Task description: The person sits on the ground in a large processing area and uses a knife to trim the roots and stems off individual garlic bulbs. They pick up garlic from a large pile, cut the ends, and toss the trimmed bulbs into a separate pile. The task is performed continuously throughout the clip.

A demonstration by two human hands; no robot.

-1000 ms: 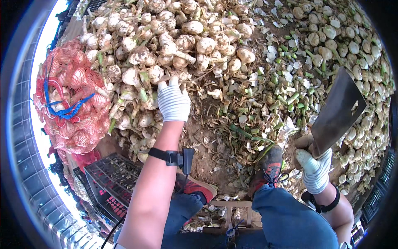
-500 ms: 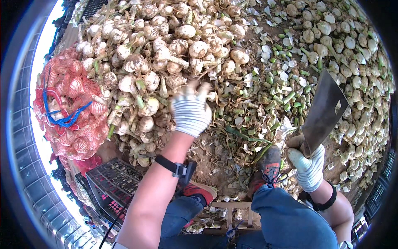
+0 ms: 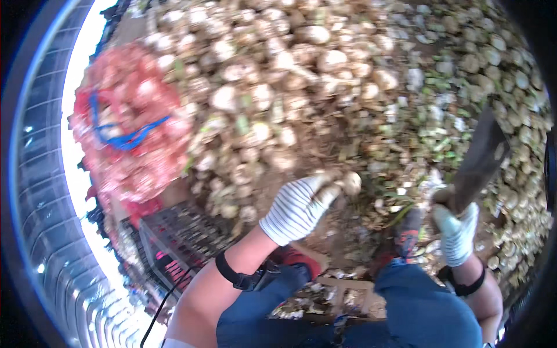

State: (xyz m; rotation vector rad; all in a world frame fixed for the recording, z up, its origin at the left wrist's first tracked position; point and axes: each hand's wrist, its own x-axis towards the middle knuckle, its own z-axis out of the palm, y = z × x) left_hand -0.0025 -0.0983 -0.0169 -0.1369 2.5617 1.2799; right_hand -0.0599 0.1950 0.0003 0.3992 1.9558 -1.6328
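Heaps of pale round bulbs (image 3: 301, 75) cover the ground, with a red net sack (image 3: 130, 124) full of them at the left and a dark crate (image 3: 185, 238) below it. Near the middle, the left hand (image 3: 296, 209) in a striped white glove is closed around one bulb (image 3: 350, 182), held just above the dirt in front of the knees. Over on the right, the right hand (image 3: 457, 232), gloved too, grips the handle of a big flat knife (image 3: 478, 162) that points up.

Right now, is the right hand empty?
No, the gloved right hand grips the handle of a broad dark cleaver.
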